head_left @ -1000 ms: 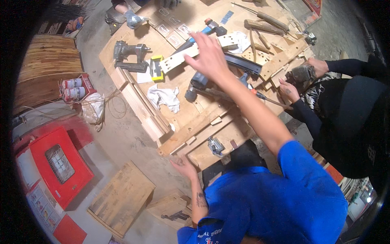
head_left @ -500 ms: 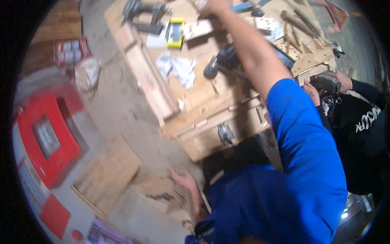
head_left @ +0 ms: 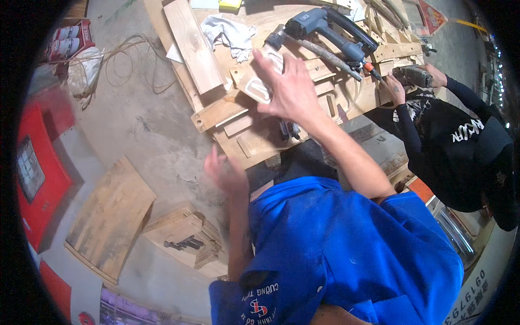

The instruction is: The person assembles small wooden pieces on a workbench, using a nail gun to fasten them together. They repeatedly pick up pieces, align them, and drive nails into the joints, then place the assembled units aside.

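Under your right hand (head_left: 292, 89): it grasped a pale wooden piece (head_left: 260, 81), long axis running up-right from your palm.
Left hand (head_left: 227, 173): open, empty, farther away.

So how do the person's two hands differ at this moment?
The right hand is stretched out over the workbench and grips a pale wooden piece; the left hand is held low over the floor, empty with fingers spread. The right hand shows fairly sharp, while the left hand is blurred. Both are bare, on arms coming out of the same blue shirt.
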The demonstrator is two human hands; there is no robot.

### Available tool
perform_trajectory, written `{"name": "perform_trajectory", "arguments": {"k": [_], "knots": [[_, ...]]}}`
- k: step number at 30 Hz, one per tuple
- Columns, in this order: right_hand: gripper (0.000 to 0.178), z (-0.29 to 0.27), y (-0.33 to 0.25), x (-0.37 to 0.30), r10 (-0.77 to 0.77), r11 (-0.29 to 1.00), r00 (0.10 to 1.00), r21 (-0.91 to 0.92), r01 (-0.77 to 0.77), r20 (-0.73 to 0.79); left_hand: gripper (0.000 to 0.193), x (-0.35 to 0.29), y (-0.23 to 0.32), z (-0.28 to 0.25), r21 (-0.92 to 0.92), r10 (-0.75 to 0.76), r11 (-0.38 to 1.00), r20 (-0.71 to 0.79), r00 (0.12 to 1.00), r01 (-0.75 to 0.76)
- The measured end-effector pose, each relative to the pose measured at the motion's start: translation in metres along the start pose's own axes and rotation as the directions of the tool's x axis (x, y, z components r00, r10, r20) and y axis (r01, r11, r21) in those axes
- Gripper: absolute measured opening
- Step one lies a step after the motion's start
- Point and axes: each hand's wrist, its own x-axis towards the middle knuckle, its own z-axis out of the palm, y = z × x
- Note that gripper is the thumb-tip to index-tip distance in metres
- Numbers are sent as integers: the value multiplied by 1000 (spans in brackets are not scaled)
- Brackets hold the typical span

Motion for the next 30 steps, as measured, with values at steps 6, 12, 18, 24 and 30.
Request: {"name": "perform_trajectory", "arguments": {"k": [6, 12, 18, 24, 30], "knots": [[124, 45, 2, -20, -19, 999, 998, -31, 17, -60, 88, 70, 55, 23, -269, -14, 962, 123, 992, 46], [125, 31, 11, -39, 30, 989, 999, -141, -32, -18, 116, 82, 79, 31, -303, 8, 951, 219, 976, 60], [107, -32, 66, -90, 54, 999, 990, 10, -53, -130, 132, 96, 110, 57, -77, 84, 995, 183, 980, -71], [103, -34, 92, -112, 82, 960, 984, 279, -35, -158, 134, 104, 124, 48, -127, -91, 984, 222, 971, 122], [103, -33, 99, -117, -125, 781, 963, 575, 244, -238, 97, 71, 148, 8, -707, -171, 21, 694, 699, 707]]}}
